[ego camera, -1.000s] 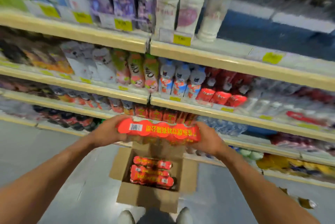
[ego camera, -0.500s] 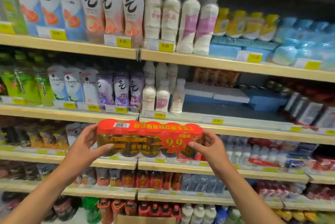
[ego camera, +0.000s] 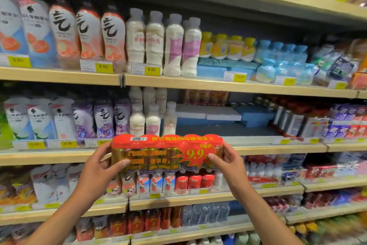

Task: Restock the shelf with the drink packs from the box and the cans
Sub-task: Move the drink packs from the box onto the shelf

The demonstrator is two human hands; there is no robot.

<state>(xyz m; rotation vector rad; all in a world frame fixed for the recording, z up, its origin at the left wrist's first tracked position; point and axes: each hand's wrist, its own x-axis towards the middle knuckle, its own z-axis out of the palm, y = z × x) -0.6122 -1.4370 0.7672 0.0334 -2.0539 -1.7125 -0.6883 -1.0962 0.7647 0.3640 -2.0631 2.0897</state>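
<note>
Supermarket shelving fills the background. Fingers (ego camera: 121, 163) of the left hand (ego camera: 99, 171) and right hand (ego camera: 228, 162) clasp the ends of the drink pack (ego camera: 164, 153), held level before the shelf (ego camera: 258, 148). Step: placing. Next, likely sliding it into the bare gap (ego camera: 218, 130) behind.

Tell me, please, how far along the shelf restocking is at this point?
Early to midway, I would judge. Done: similar packs already sit at the back of the shelf. In hand: a red drink pack, held at its ends by the left hand and right hand before the bare shelf space. Left: setting it down; the box and cans are out of view.
</note>
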